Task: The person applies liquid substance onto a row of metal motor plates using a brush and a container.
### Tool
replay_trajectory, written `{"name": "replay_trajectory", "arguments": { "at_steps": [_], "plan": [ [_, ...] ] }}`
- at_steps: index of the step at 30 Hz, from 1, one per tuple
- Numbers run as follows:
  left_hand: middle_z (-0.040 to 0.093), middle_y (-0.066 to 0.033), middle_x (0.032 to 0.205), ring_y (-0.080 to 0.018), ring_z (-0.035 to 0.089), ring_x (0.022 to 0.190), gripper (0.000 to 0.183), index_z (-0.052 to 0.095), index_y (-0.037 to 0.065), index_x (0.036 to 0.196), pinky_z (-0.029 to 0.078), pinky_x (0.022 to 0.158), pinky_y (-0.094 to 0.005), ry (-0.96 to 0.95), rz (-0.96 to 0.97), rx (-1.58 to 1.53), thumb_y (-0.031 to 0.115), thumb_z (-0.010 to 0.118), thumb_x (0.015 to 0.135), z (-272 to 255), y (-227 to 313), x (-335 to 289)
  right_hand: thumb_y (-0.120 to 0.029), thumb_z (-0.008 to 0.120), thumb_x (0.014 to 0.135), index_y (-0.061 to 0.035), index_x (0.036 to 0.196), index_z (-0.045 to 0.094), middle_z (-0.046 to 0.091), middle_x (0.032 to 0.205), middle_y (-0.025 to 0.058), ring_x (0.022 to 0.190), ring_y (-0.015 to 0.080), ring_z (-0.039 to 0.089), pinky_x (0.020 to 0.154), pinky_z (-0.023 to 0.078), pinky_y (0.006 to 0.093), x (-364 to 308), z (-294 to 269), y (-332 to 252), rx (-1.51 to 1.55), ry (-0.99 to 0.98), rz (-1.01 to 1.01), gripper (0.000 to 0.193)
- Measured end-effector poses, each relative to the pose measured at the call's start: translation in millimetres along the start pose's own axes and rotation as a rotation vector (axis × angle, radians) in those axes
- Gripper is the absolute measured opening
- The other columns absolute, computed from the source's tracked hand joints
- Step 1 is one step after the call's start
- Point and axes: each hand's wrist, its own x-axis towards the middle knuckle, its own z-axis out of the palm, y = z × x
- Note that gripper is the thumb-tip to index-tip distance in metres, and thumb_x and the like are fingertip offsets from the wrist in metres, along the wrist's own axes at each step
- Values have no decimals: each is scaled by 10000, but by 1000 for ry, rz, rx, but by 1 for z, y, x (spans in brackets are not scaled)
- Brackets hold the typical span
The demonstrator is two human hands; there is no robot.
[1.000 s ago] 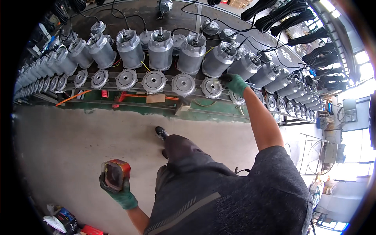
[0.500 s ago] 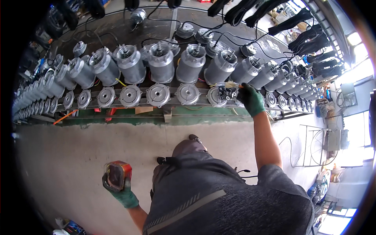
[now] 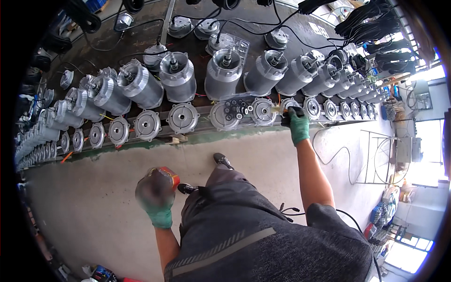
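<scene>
My left hand (image 3: 159, 212), in a green and dark glove, is wrapped round a cut-open red container (image 3: 172, 176) held out over the floor at the left. What is inside it is blurred. At the bench edge my right hand (image 3: 298, 126), gloved alike, grips a small brush (image 3: 277, 109) with a pale end. The brush points left, at a round metal end cover (image 3: 264, 113). Just left of it, a group of small black and white rings (image 3: 237, 110) lies on another end cover (image 3: 221, 121).
Behind the covers, silver motor housings (image 3: 221, 77) with upright shafts line the bench (image 3: 197, 126). Several black cables (image 3: 291, 33) hang and run across its back. A grey box (image 3: 408, 149) and a wire frame (image 3: 371, 162) stand at the right.
My view has shifted along the bench to the right. The brush has moved from by the rings to the cover on their right. My left hand has come up with the container.
</scene>
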Motion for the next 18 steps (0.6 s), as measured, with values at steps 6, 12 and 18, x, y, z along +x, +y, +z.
{"name": "replay_trajectory", "arguments": {
  "at_steps": [6,12,18],
  "plan": [
    [665,-143,1082,-347,641,982,582,629,46,1143,515,884,-421,-77,-116,-51,163,851,617,33,31,6,-144,623,961,-28,1027,632,677,811,51,614,120,596,542,497,279,19,15,10,-219,-173,-63,134],
    [506,-159,1254,-328,550,1146,894,478,48,1373,477,955,-435,-239,-162,-66,485,822,673,45,24,-12,-168,608,970,-19,1041,655,662,800,39,644,130,608,608,501,304,40,17,22,-620,-391,-368,172],
    [519,-145,1245,-314,548,1161,848,521,44,1333,475,972,-422,-183,-117,-81,438,839,652,54,23,-15,-81,631,741,-81,822,709,678,849,121,894,352,623,802,528,410,48,20,-27,-984,-715,-673,113]
  ]
}}
